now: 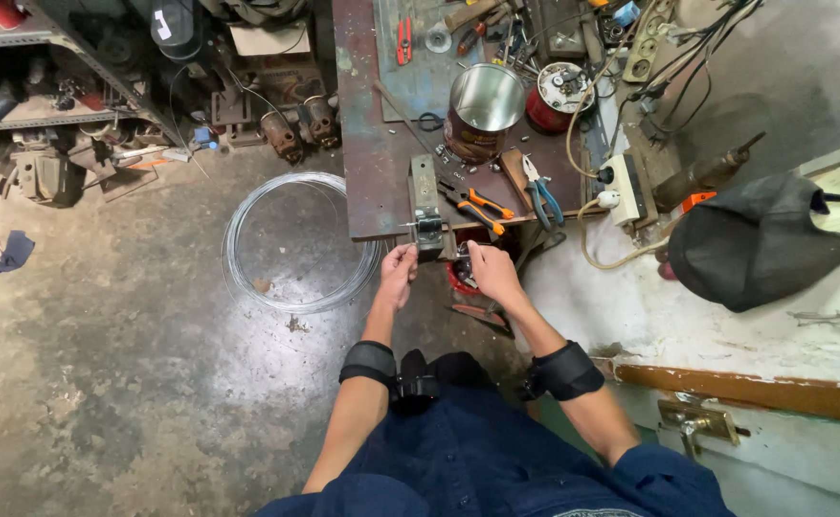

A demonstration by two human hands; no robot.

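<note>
Both arms reach toward twelve o'clock, left hand (399, 271) and right hand (490, 268) at the bench (372, 182) edge. Fingers of both curl closed on thin wire (barely visible) beside a metal jig (426, 213).

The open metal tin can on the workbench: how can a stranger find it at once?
On the rusty brown workbench, look behind the orange-handled pliers. The shiny open metal tin can stands beside a red round container. It is the tallest thing there, with a bright empty inside.

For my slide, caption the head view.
Both hands, left hand and right hand, work at a bench-edge metal jig.
</note>
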